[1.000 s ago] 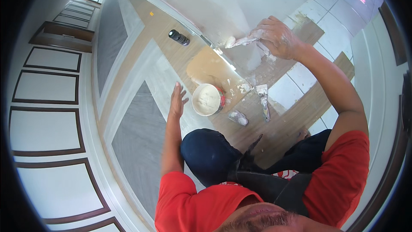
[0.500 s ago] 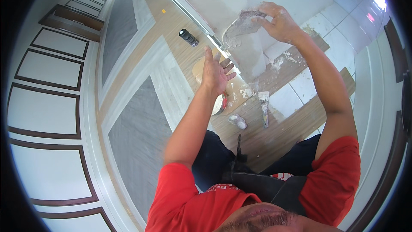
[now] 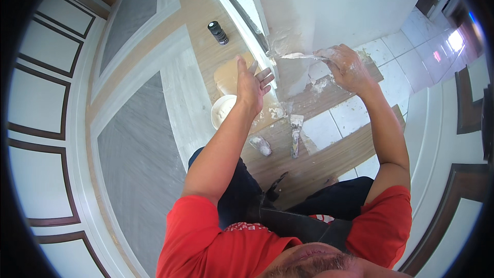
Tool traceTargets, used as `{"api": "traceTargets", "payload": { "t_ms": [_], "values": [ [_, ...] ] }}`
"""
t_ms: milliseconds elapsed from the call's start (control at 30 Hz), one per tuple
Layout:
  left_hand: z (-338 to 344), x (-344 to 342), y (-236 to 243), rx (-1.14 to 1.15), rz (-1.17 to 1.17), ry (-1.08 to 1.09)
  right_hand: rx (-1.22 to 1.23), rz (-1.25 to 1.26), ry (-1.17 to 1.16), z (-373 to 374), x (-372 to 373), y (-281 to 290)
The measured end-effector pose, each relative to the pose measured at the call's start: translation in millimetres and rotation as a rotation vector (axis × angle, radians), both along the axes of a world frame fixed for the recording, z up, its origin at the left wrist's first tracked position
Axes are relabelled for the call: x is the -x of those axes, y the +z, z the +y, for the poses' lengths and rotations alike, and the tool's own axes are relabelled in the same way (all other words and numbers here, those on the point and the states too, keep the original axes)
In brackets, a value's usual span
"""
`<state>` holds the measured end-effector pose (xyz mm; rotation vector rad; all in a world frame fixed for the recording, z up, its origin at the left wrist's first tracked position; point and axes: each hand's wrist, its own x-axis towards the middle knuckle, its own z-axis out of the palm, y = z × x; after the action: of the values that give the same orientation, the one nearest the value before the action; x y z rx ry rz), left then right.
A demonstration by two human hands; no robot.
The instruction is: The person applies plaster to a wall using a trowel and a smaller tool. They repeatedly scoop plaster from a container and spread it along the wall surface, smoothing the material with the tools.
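My right hand (image 3: 351, 69) pinches a plaster-smeared spreader (image 3: 303, 56), its thin blade seen nearly edge-on and pointing left at the foot of the white wall (image 3: 355, 7). Whether the blade touches the wall, I cannot tell. Fingers apart and holding nothing, my left hand (image 3: 250, 90) hovers over a tan board (image 3: 226, 79) beside the white sill. Partly behind my left forearm stands a round white tub (image 3: 222, 111) with white paste in it. Between my arms, a paste-caked putty knife (image 3: 296, 135) lies on the wood-look floor.
A whitish, smeared lump (image 3: 261, 145) rests left of the putty knife. Farther off, a black cylindrical container (image 3: 218, 33) is on the floor near the sill (image 3: 246, 18). White tiles (image 3: 321, 129) and wood-look planks meet at right; a panelled white wall (image 3: 38, 92) runs along the left.
The spreader has turned from broad face against the wall to nearly edge-on, and my right hand has lowered. The view has shifted, exposing more of the tub. My left hand stays open.
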<state>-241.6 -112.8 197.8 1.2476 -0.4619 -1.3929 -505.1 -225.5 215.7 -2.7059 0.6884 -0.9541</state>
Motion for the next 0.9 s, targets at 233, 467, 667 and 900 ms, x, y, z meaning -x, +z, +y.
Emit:
{"api": "traceTargets", "payload": {
  "t_ms": [233, 467, 667, 900],
  "values": [
    [0, -4, 3, -0.029, -0.024, -0.009, 0.13, 0.081, 0.04, 7, -14, 5],
    [-2, -6, 0, 0.003, -0.057, -0.041, 0.247, -0.046, 0.052, 12, -28, 4],
    [0, -4, -2, 0.021, -0.088, -0.05, 0.257, -0.212, 0.005, 17, -34, 18],
    [0, -1, -1, 0.018, -0.064, -0.048, 0.17, -0.485, -0.131, 15, -20, 17]
  ]
}}
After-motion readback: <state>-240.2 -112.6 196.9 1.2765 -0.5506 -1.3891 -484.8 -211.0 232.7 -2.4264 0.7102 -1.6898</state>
